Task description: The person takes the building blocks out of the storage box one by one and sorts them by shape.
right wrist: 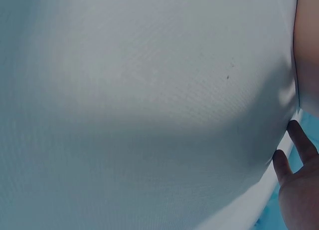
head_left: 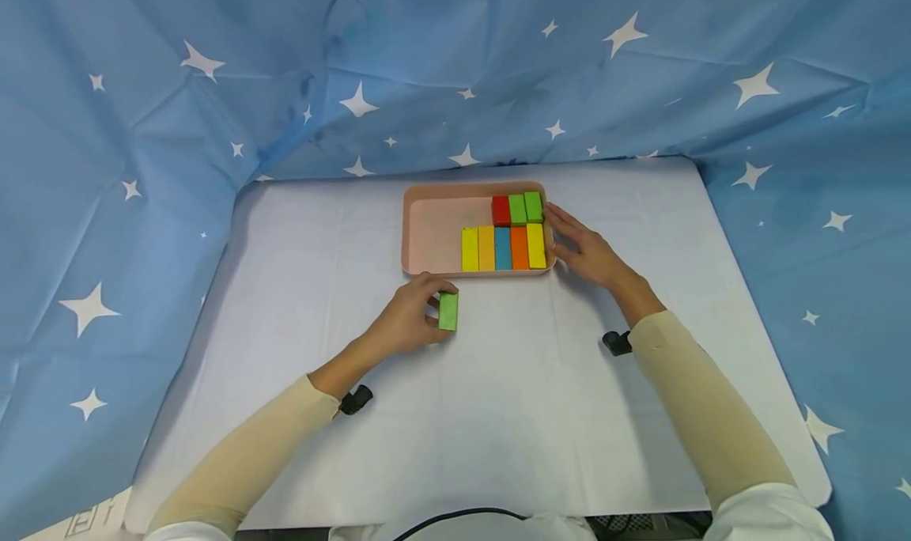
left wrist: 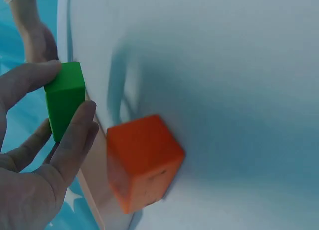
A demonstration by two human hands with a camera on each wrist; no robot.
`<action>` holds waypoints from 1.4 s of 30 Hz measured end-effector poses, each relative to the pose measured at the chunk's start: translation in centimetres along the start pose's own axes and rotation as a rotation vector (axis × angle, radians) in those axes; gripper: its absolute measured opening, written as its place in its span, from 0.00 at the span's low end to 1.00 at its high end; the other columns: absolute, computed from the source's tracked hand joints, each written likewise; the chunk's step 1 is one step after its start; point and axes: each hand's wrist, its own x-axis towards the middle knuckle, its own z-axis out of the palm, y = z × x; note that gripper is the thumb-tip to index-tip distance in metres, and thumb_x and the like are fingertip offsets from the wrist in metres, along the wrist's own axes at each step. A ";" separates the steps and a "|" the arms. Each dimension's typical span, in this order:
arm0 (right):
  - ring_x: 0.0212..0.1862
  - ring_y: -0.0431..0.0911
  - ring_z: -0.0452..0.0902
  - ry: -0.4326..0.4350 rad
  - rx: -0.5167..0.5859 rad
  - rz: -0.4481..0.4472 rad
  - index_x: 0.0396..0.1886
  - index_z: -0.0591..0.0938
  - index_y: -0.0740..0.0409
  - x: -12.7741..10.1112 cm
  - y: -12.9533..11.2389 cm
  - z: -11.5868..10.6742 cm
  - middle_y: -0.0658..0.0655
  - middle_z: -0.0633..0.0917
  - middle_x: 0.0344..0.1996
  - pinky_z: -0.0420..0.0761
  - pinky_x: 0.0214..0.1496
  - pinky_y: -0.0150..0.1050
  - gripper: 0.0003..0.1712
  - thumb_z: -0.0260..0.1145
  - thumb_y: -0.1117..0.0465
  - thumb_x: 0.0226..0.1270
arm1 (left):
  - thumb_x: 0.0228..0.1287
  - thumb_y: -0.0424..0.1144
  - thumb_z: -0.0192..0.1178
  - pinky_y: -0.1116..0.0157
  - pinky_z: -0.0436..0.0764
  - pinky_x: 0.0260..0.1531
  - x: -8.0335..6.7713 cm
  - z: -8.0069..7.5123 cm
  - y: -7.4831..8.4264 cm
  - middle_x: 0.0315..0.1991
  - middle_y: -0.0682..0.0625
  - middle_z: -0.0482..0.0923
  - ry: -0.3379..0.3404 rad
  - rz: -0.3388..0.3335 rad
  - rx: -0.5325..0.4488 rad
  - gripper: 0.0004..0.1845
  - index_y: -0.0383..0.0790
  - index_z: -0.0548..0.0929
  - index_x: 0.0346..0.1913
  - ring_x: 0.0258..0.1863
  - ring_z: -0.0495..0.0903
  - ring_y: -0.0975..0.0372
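Observation:
My left hand (head_left: 409, 318) pinches a green block (head_left: 448, 312) between thumb and fingers, just in front of the pink tray (head_left: 430, 236). The left wrist view shows this green block (left wrist: 66, 100) held upright, with an orange block (left wrist: 144, 157) standing on the white cloth beside the tray; that orange block does not show in the head view. At the tray's right end, my right hand (head_left: 587, 252) rests its extended fingers along the rim and holds nothing. Inside the tray, a red block (head_left: 501, 210) and two green blocks line the far row.
The tray's near row has several upright blocks side by side: yellow (head_left: 470, 249), amber, blue (head_left: 503, 248), orange and yellow. Bare tray floor shows at its left. A white cloth covers the table (head_left: 512, 414), and a blue starred curtain (head_left: 427, 66) hangs behind and at the sides.

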 end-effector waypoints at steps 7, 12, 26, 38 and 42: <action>0.86 0.52 0.41 0.005 0.006 0.004 0.86 0.51 0.42 0.1 0.2 0.1 0.42 0.46 0.86 0.49 0.84 0.62 0.38 0.55 0.52 0.84 | 0.51 0.28 0.79 0.68 0.88 0.43 -0.3 0.9 0.0 0.61 0.44 0.74 0.027 -0.044 0.064 0.34 0.36 0.79 0.63 0.51 0.81 0.53; 0.86 0.53 0.42 0.009 0.008 0.000 0.86 0.51 0.42 0.1 0.2 0.1 0.44 0.46 0.86 0.50 0.83 0.62 0.38 0.55 0.52 0.84 | 0.49 0.28 0.80 0.68 0.86 0.43 -0.4 1.1 -0.1 0.58 0.44 0.76 0.039 -0.052 0.124 0.35 0.36 0.80 0.63 0.49 0.81 0.54; 0.86 0.53 0.42 0.003 0.001 0.008 0.86 0.52 0.44 0.1 0.1 0.0 0.41 0.46 0.86 0.50 0.83 0.63 0.38 0.55 0.52 0.84 | 0.47 0.27 0.78 0.59 0.84 0.46 -0.6 2.1 0.1 0.54 0.46 0.80 0.089 -0.095 0.230 0.33 0.38 0.82 0.61 0.47 0.79 0.54; 0.86 0.54 0.42 0.001 0.001 0.007 0.86 0.51 0.45 0.1 0.0 0.0 0.45 0.46 0.86 0.49 0.83 0.64 0.38 0.54 0.51 0.84 | 0.50 0.21 0.72 0.59 0.83 0.43 -0.7 2.1 0.8 0.53 0.41 0.81 0.081 -0.132 0.241 0.29 0.34 0.82 0.59 0.44 0.78 0.51; 0.86 0.55 0.42 -0.002 0.008 0.008 0.86 0.51 0.45 0.1 -0.1 0.0 0.46 0.46 0.86 0.48 0.83 0.64 0.38 0.54 0.52 0.84 | 0.50 0.21 0.72 0.59 0.84 0.44 -0.6 2.1 0.9 0.53 0.40 0.81 0.074 -0.144 0.245 0.30 0.34 0.81 0.59 0.44 0.78 0.51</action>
